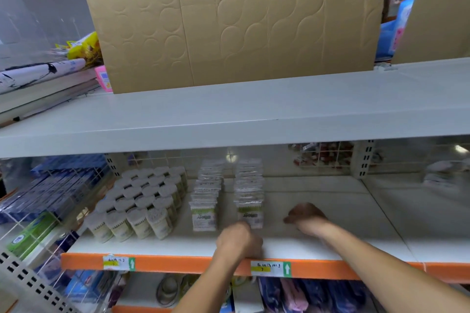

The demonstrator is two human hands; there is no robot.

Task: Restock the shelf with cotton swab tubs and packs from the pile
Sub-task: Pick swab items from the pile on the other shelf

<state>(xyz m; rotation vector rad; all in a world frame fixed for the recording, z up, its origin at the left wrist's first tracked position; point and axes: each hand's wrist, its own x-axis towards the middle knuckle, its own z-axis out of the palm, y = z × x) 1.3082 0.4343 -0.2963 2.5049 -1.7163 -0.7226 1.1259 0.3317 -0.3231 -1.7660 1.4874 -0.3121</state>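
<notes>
Two pack rows [226, 193] (tubs [142, 201] uncountable)

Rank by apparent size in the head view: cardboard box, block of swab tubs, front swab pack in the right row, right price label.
1. cardboard box
2. block of swab tubs
3. Front swab pack and right price label look alike; unranked.

- Cotton swab tubs [138, 204]: clear round tubs with white lids, upright, packed tightly in rows running front to back on the left of the shelf [330, 211].
- Cotton swab packs [206, 201]: flat clear packs with green-and-white labels, standing on edge in two front-to-back rows just right of the tubs.
</notes>
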